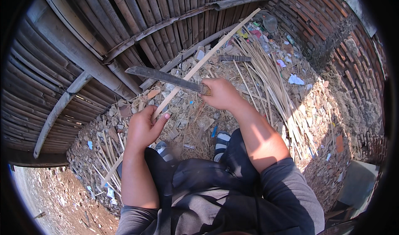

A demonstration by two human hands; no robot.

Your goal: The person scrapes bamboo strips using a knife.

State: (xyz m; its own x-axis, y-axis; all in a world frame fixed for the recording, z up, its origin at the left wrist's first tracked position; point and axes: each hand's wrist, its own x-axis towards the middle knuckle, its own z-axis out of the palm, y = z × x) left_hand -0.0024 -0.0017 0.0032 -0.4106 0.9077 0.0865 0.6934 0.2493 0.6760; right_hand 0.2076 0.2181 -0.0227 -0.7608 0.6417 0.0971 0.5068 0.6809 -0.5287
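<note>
A tall fence of upright bamboo slats (83, 48) curves along the far-left edge of the ground; a red brick wall (332, 23) closes the far-right edge. Between them the ground (187, 123) is rubble, small stones and bits of litter. A heap of thin split bamboo strips (266, 73) lies fanned out toward the far-right corner of the ground, below the brick wall.

The person looks down from above, in grey sleeves and dark trousers, with striped sandals (222, 141) on the rubble.

One long pale bamboo strip (208, 56) slants from the near-left of the ground up toward the far-right corner. The left hand (143, 129) has its fingers wrapped around this strip near its lower part. The right hand (220, 94) is clenched on the handle of a long dark machete (166, 78), whose blade points left across the strip, just above the left hand.

This looks like paring or splitting the strip. A cut here would call for a steady hold and a blade kept clear of the left fingers.
</note>
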